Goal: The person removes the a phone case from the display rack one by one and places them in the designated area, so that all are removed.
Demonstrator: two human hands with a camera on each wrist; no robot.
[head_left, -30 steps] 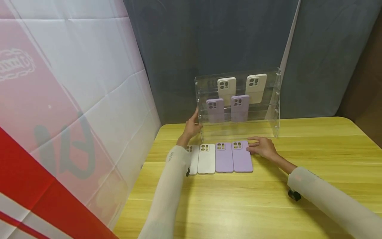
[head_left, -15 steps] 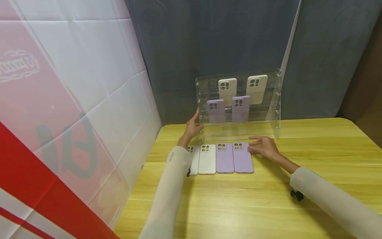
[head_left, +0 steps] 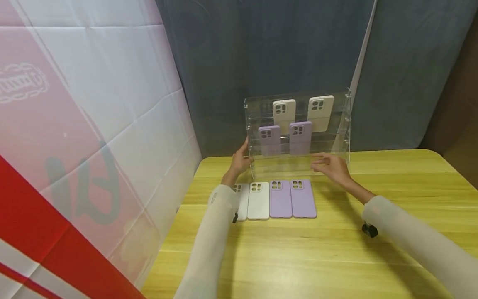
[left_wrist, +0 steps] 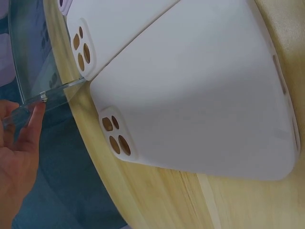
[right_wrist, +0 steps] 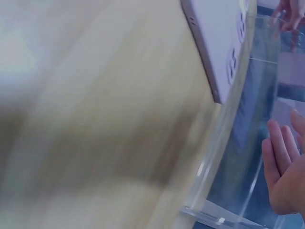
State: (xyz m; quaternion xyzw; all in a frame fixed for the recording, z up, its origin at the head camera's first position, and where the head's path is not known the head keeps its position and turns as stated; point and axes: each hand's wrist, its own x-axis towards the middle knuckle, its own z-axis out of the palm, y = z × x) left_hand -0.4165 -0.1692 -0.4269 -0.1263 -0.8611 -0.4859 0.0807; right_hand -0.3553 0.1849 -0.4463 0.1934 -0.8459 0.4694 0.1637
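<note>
My left hand (head_left: 239, 162) pinches the left edge of a clear display stand (head_left: 284, 165) between thumb and fingers. My right hand (head_left: 334, 169) is near the stand's lower right, fingers nearly straight and close together, holding nothing. The stand rests on the tabletop (head_left: 284, 257), bearing two white cases (head_left: 284, 113) above two purple cases (head_left: 269, 140). Before it, four phone cases (head_left: 304, 199) lie flat in a row: white left, purple right. I judge this a steadying step; the next move seems to call for a right-hand hold on the stand's other edge.
</note>
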